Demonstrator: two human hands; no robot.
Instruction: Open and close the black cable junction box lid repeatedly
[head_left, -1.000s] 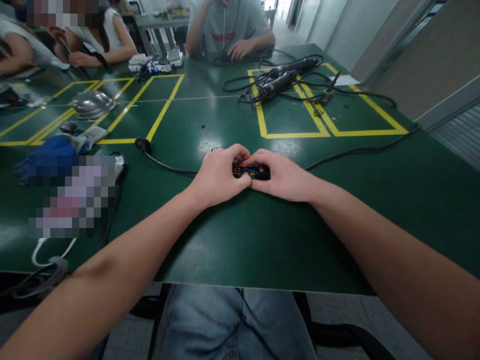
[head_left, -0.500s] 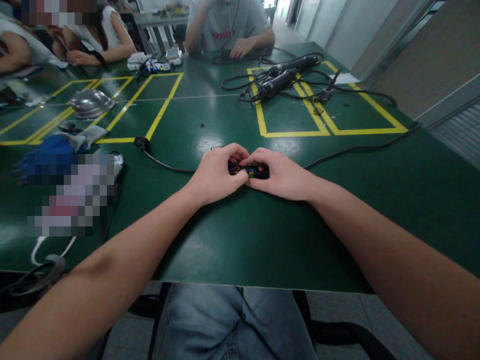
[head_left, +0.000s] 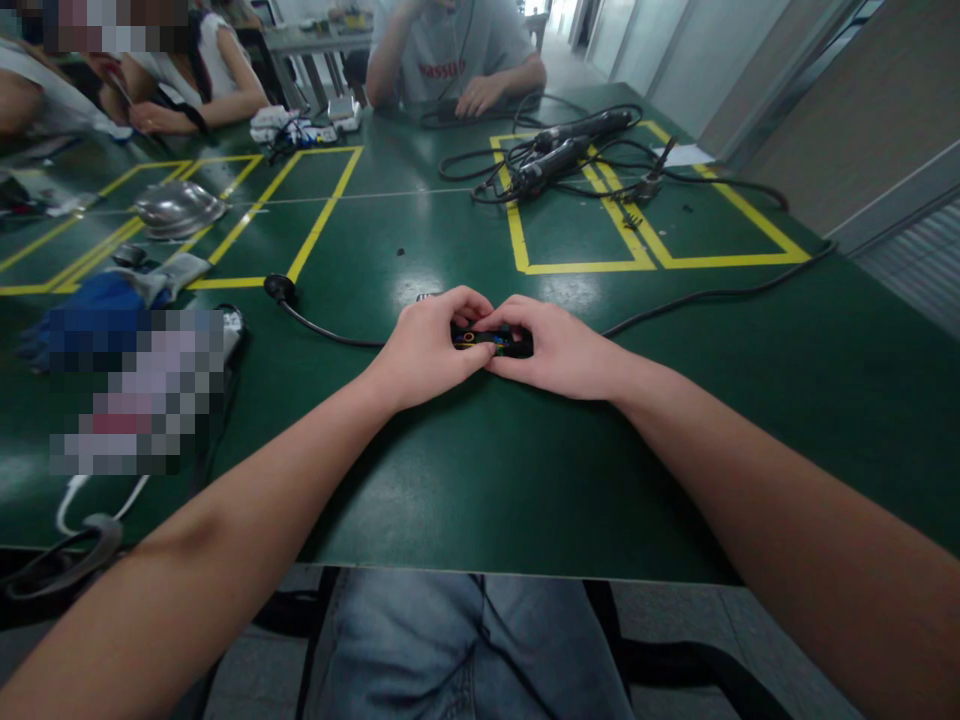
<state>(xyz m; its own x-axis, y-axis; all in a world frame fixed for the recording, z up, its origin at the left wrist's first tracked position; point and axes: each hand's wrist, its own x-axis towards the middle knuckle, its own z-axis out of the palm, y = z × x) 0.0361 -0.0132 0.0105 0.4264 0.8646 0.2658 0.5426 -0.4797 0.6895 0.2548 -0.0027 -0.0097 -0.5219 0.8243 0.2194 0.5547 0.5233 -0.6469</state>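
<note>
Small black oblong piece with coloured details (head_left: 469,338) sits on or just above the dark-green bench (head_left: 480,480), held narrowly by the fingers of the left hand (head_left: 427,345) and right hand (head_left: 562,345). Their grip has barely changed over the last second, suggesting careful handling.

Between my left hand (head_left: 427,345) and right hand (head_left: 568,345) sits an oblong black device (head_left: 517,345); on the flat green table (head_left: 480,480), a round black plug (head_left: 280,289) lies leftward, two black cylindrical tools (head_left: 553,163) behind (rightward)
</note>
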